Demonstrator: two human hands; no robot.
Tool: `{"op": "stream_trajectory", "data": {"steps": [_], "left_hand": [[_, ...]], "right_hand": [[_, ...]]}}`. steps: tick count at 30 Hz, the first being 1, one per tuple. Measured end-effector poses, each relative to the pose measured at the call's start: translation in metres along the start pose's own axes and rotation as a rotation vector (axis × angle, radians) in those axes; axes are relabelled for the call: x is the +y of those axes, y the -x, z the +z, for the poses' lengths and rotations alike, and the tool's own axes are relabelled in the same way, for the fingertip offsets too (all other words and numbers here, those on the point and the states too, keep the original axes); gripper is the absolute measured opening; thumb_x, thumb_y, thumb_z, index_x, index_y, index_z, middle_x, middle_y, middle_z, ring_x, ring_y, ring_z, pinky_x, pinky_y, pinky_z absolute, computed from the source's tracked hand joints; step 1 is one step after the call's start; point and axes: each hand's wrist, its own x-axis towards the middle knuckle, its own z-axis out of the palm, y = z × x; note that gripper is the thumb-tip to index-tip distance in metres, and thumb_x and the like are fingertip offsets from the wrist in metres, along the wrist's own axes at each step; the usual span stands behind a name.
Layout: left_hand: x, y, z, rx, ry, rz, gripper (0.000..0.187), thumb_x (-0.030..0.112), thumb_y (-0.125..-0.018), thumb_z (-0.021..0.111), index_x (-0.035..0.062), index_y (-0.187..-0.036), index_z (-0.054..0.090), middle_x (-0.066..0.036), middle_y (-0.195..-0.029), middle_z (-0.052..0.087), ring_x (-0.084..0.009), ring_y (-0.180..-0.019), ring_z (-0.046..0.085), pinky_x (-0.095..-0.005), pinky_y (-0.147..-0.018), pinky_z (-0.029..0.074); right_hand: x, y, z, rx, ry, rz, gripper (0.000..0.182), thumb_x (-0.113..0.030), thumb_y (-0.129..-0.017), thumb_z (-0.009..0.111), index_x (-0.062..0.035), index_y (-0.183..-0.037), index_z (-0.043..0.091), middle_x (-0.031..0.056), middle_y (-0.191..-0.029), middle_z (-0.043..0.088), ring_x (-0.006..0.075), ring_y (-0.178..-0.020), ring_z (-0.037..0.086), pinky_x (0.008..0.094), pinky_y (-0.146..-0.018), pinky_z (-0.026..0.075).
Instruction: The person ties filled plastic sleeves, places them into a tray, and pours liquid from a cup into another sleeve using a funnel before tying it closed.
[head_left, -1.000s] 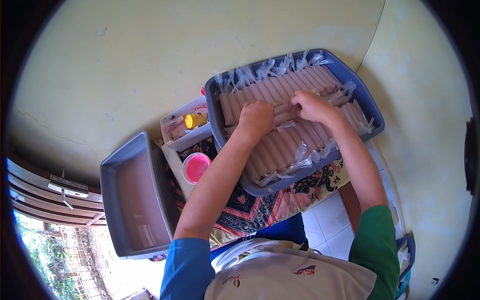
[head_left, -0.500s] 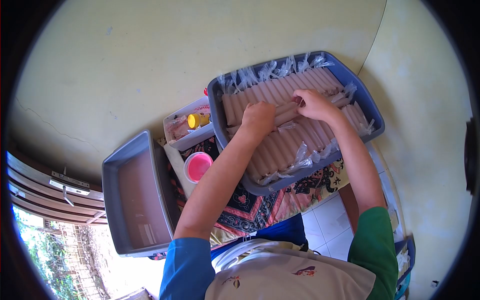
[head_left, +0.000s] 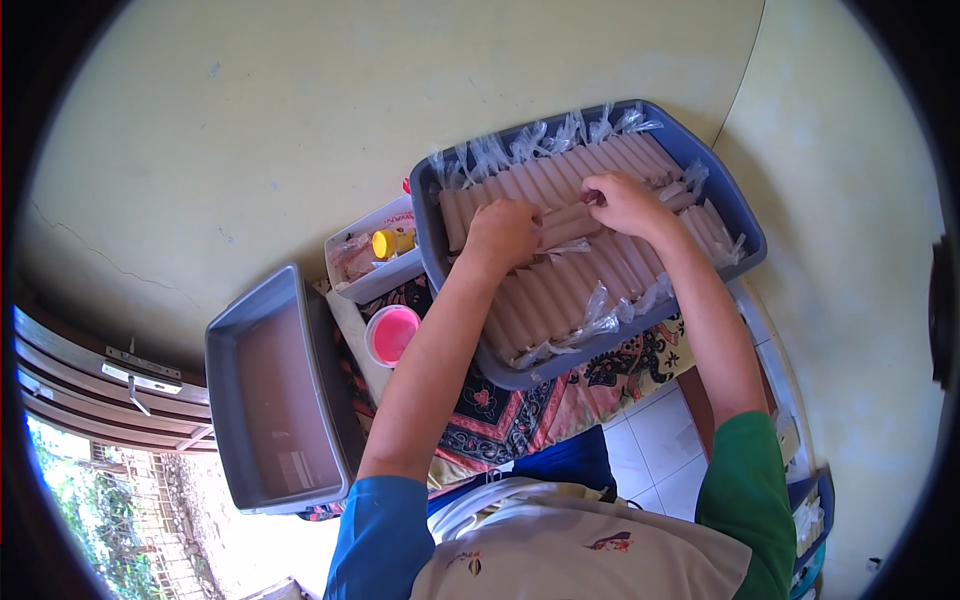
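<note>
Inside a grey-blue tub [head_left: 742,212], tied plastic tubes [head_left: 540,310] of pale pinkish-brown liquid lie in packed rows, their clear knotted ends along the tub's sides. A few tubes [head_left: 568,226] lie crosswise on the middle of the rows. My left hand [head_left: 503,236] is at the left end of these crosswise tubes, its fingers curled down and partly hidden behind the hand. My right hand [head_left: 622,204] is at their right end, thumb and fingertips pinched together; what is between them is too small to tell.
Left of the tub stand a white box [head_left: 375,285] with a yellow-capped container [head_left: 392,242], a cup of pink stuff [head_left: 393,335] and a grey basin [head_left: 350,400] of brownish liquid [head_left: 285,400]. A patterned cloth [head_left: 485,425] lies underneath. A louvred door is at far left.
My left hand has shifted slightly left along the crosswise tubes, showing more of their left part. My right hand stays nearly in place. The view has moved very slightly.
</note>
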Motion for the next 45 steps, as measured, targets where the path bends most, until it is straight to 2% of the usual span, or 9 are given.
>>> {"op": "stream_trajectory", "data": {"steps": [9, 12, 16, 25, 27, 30, 38, 41, 45], "left_hand": [[0.000, 0.033, -0.015, 0.184, 0.082, -0.098, 0.021, 0.022, -0.074, 0.076, 0.0068, -0.088, 0.074, -0.014, -0.080, 0.070, -0.0308, -0.078, 0.068, -0.0390, -0.073, 0.053], [0.003, 0.056, -0.023, 0.288, 0.157, -0.059, 0.016, 0.019, -0.075, 0.074, 0.0052, -0.083, 0.073, -0.014, -0.084, 0.070, -0.0324, -0.083, 0.066, -0.0432, -0.075, 0.049], [0.014, 0.087, -0.038, 0.417, 0.254, 0.016, 0.012, 0.010, -0.074, 0.075, 0.0028, -0.083, 0.072, -0.013, -0.083, 0.070, -0.0315, -0.082, 0.065, -0.0403, -0.075, 0.050], [0.014, 0.170, -0.051, 0.493, 0.401, -0.130, 0.023, 0.002, -0.075, 0.073, 0.0011, -0.098, 0.070, -0.011, -0.087, 0.069, -0.0254, -0.084, 0.065, -0.0340, -0.077, 0.050], [0.010, 0.187, -0.052, 0.518, 0.412, -0.157, 0.024, 0.002, -0.076, 0.073, 0.0011, -0.100, 0.069, -0.012, -0.088, 0.069, -0.0250, -0.084, 0.065, -0.0338, -0.077, 0.050], [0.008, 0.218, -0.051, 0.533, 0.434, -0.205, 0.030, 0.002, -0.077, 0.073, 0.0011, -0.107, 0.067, -0.013, -0.093, 0.069, -0.0230, -0.087, 0.066, -0.0326, -0.080, 0.051], [-0.021, 0.293, -0.012, 0.547, 0.580, -0.444, 0.036, -0.003, -0.078, 0.069, 0.0010, -0.113, 0.064, -0.014, -0.099, 0.066, -0.0222, -0.090, 0.065, -0.0310, -0.081, 0.050], [-0.030, 0.315, 0.007, 0.582, 0.715, -0.460, 0.038, -0.002, -0.083, 0.065, 0.0001, -0.120, 0.058, -0.014, -0.106, 0.062, -0.0231, -0.096, 0.062, -0.0320, -0.085, 0.048], [-0.034, 0.333, 0.010, 0.551, 0.582, -0.490, 0.038, -0.002, -0.087, 0.061, 0.0020, -0.124, 0.054, -0.013, -0.115, 0.057, -0.0250, -0.105, 0.058, -0.0328, -0.089, 0.046]], "right_hand": [[-0.027, 0.015, -0.004, 0.126, 0.152, -0.093, 0.015, -0.012, -0.081, 0.066, -0.0014, -0.092, 0.064, 0.0144, -0.091, 0.063, 0.0331, -0.085, 0.063, 0.0413, -0.076, 0.050], [-0.044, 0.024, -0.004, 0.124, 0.159, -0.071, 0.014, -0.014, -0.083, 0.066, -0.0027, -0.091, 0.064, 0.0133, -0.091, 0.062, 0.0333, -0.085, 0.062, 0.0416, -0.076, 0.050], [-0.075, 0.041, -0.004, 0.156, 0.162, -0.075, 0.013, -0.014, -0.084, 0.066, -0.0028, -0.090, 0.063, 0.0130, -0.091, 0.061, 0.0332, -0.085, 0.062, 0.0414, -0.075, 0.050], [-0.148, 0.070, 0.023, 0.247, -0.063, -0.245, 0.012, -0.012, -0.082, 0.068, -0.0027, -0.087, 0.063, 0.0105, -0.088, 0.059, 0.0303, -0.083, 0.062, 0.0405, -0.075, 0.050], [-0.167, 0.077, 0.033, 0.294, -0.089, -0.332, 0.016, -0.011, -0.083, 0.069, -0.0030, -0.096, 0.065, 0.0101, -0.098, 0.061, 0.0297, -0.086, 0.063, 0.0382, -0.075, 0.050], [-0.201, 0.089, 0.052, 0.335, -0.267, -0.424, 0.014, -0.009, -0.082, 0.068, -0.0034, -0.095, 0.064, 0.0096, -0.096, 0.058, 0.0300, -0.086, 0.060, 0.0400, -0.076, 0.050], [-0.250, 0.118, 0.139, 0.161, -0.513, -0.572, 0.023, 0.000, -0.080, 0.066, -0.0023, -0.102, 0.062, 0.0112, -0.092, 0.060, 0.0287, -0.083, 0.063, 0.0370, -0.071, 0.053], [-0.250, 0.111, 0.168, 0.071, -0.455, -0.431, 0.017, 0.001, -0.081, 0.065, -0.0003, -0.098, 0.063, 0.0143, -0.089, 0.064, 0.0325, -0.080, 0.065, 0.0390, -0.070, 0.054], [-0.246, 0.094, 0.192, 0.013, -0.383, -0.427, 0.016, -0.001, -0.082, 0.064, -0.0004, -0.098, 0.063, 0.0154, -0.090, 0.064, 0.0333, -0.083, 0.065, 0.0405, -0.072, 0.054]]}}
